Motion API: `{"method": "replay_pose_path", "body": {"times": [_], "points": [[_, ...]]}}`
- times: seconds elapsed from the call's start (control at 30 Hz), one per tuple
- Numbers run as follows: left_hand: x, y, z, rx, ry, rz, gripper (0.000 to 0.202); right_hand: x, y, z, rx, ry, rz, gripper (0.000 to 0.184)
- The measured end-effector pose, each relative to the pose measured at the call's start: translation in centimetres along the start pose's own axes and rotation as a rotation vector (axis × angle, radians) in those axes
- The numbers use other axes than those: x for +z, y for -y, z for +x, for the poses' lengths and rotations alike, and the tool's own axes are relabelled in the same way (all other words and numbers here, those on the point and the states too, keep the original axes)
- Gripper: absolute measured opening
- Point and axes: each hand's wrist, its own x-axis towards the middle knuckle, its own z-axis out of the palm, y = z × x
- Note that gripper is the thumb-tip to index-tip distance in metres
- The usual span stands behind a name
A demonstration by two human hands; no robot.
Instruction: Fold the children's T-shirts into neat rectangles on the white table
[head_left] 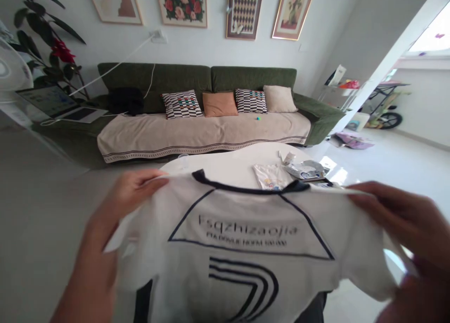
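I hold up a white sports shirt (246,257) with a dark collar, printed lettering and a large number 7, spread wide in front of me. My left hand (131,191) pinches its left shoulder. At the other shoulder my right hand (397,220) grips the fabric with fingers closed. The shirt hangs over the near part of a round white table (232,166).
On the table lie a folded white garment (270,176) and crumpled plastic wrapping (305,169). Behind stands a green sofa (211,107) with a beige cover and several cushions. A laptop (59,105) and a plant (52,46) are at the left. A bicycle (385,116) stands far right.
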Motion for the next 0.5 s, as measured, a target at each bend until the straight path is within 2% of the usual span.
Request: {"method": "replay_pose_path", "body": {"times": [0.03,0.07,0.1,0.17,0.23,0.3,0.37,0.43,0.5], "points": [[1.3,0.2,2.2,0.021,0.028,0.011,0.031,1.4,-0.7,2.1,0.049,0.151,0.026,0.025],[2.7,0.7,4.3,0.051,0.062,0.024,0.036,3.0,-1.5,4.1,0.054,0.17,0.02,0.029],[4.1,1.3,6.3,0.079,0.077,0.04,0.038,4.6,-2.4,6.1,0.059,0.142,-0.035,0.035],[6.9,2.9,9.4,0.06,0.009,0.115,0.034,8.0,-4.1,8.9,0.061,0.108,-0.158,0.043],[9.7,4.5,10.7,-0.01,-0.105,0.21,0.031,11.2,-5.4,9.8,0.054,0.114,-0.216,0.045],[12.9,5.7,9.7,-0.016,-0.171,0.256,0.036,14.2,-5.9,8.3,0.057,0.137,-0.25,0.046],[16.7,6.6,6.5,0.014,-0.109,0.234,0.04,17.3,-5.9,4.5,0.073,0.185,-0.275,0.044],[20.9,7.3,1.9,0.056,0.098,0.215,0.041,20.6,-5.8,-1.0,0.083,0.287,-0.29,0.041],[24.8,8.1,-3.1,0.026,0.314,0.247,0.049,23.6,-5.9,-7.0,0.109,0.394,-0.311,0.04]]}}
